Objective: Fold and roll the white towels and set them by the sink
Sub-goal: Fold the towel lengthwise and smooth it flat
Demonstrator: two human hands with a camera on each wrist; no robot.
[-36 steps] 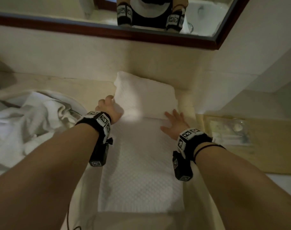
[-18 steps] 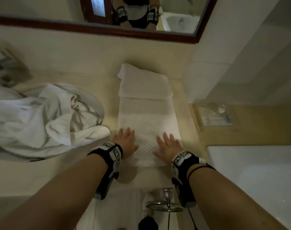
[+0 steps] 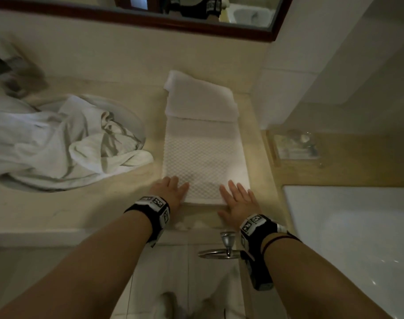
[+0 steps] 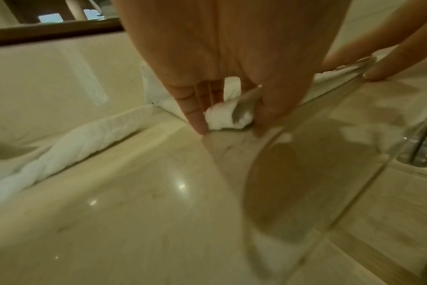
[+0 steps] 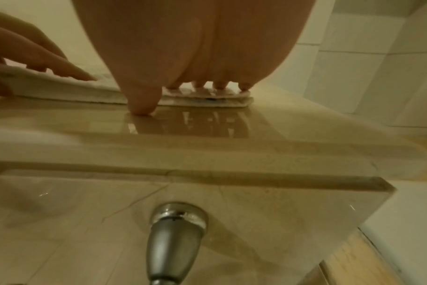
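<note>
I see bare forearms, no sleeves. My left hand (image 3: 171, 188) and right hand (image 3: 239, 200) each carry a black wrist strap with white panels of black square markers and a black camera block beneath. A thin dark band circles the right forearm.

blurred: object (image 3: 12, 72) far left | hidden: sink (image 3: 136, 125) under crumpled towels (image 3: 58, 143)

Dim warm light, beige marble counter (image 3: 58, 215) against a cream wall, dark wood-framed mirror (image 3: 219, 28) above it. Chrome towel ring (image 3: 219, 253) mounted on the counter's front panel, white bathtub (image 3: 357, 238) off to the right behind a wooden ledge (image 3: 357, 171). Clear tray (image 3: 295, 146) sits on that ledge; pale tiled wall (image 3: 299, 88) beside it.
</note>
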